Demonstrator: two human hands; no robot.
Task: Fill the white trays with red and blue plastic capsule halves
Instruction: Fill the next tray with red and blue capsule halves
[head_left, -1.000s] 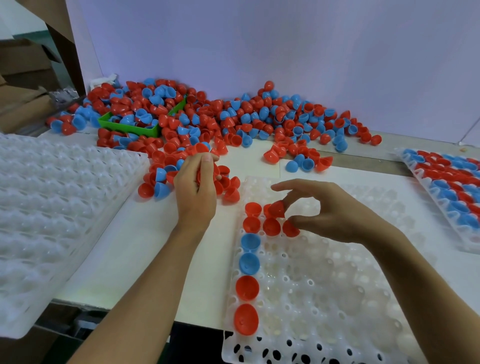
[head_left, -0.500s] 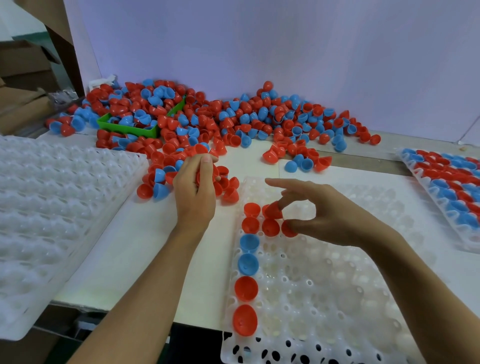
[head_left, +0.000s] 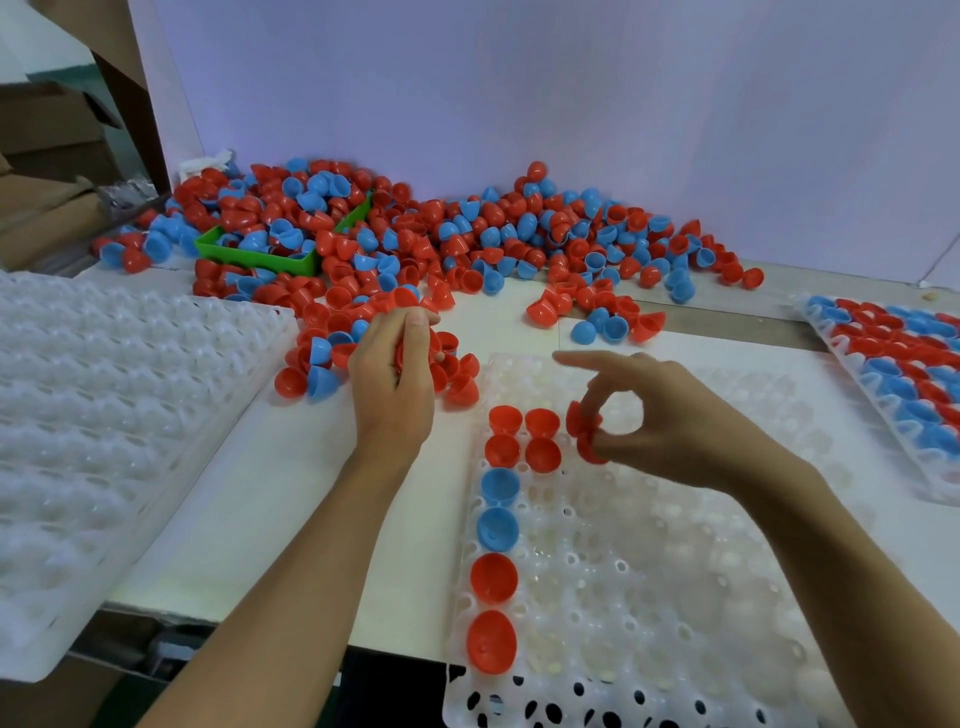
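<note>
Pinching red halves (head_left: 584, 434) above white tray (head_left: 649, 571), right hand (head_left: 670, 426), left hand (head_left: 392, 379) gripping red stack (head_left: 415, 345)

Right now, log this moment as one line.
left hand: grips red halves at pile | right hand: pinches red halves over tray | tray: first column filled

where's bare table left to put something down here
Bare strip between the stacked empty trays and the centre tray, under the left hand. Small patch between the pile and the centre tray's far edge. Crowded: pile at the back, filled tray on the right.
</note>
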